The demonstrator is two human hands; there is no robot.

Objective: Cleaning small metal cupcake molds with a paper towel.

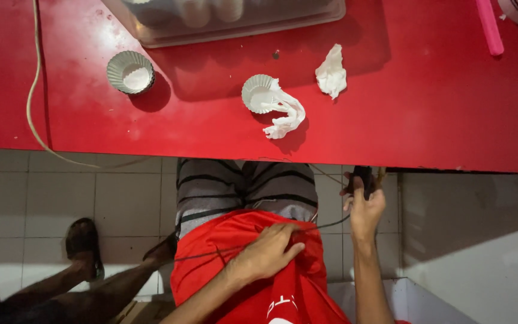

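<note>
Right hand (364, 207): clenched around a small black object (364, 179), held just below the red tabletop (421, 120) edge. Thin dark cord (331, 224) is seen running from it leftward to the left hand (268, 252), whose fingers pinch the cord against the red shirt (241, 282).

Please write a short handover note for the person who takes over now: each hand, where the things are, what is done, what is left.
Left hand: rests on the red shirt, a thin dark cable passing under its fingers.
Right hand: grip closed on a small dark device just below the red table edge.
On the table: two paper cupcake liners, crumpled tissues, a clear plastic tray.
Done: device and cable are in hand.
Left: cannot tell from this view.
</note>
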